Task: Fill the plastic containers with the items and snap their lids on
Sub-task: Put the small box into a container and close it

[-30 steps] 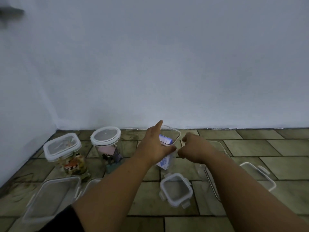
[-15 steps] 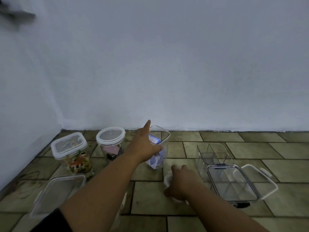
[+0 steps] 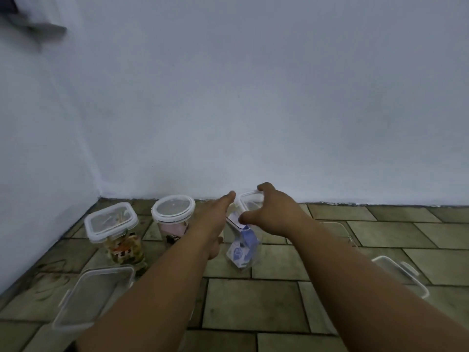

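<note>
Your right hand (image 3: 272, 214) grips a square lid (image 3: 250, 202) above the tall container (image 3: 242, 247) (blue-white carton inside); your left hand (image 3: 215, 219), just left of it, has fingers extended.

The floor (image 3: 253, 301) is olive-green tile with dark joints. The wall (image 3: 253, 97) is pale blue-grey. Clear jars have white-rimmed lids (image 3: 173, 208); one jar holds a blue-and-white carton (image 3: 242, 246).

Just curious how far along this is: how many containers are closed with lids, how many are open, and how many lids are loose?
Closed containers: 2, square-lidded and round-lidded.
Open containers: 2, tall and flat.
Loose lids: 2, one in the right hand, one on the floor.
Total: 6.
</note>
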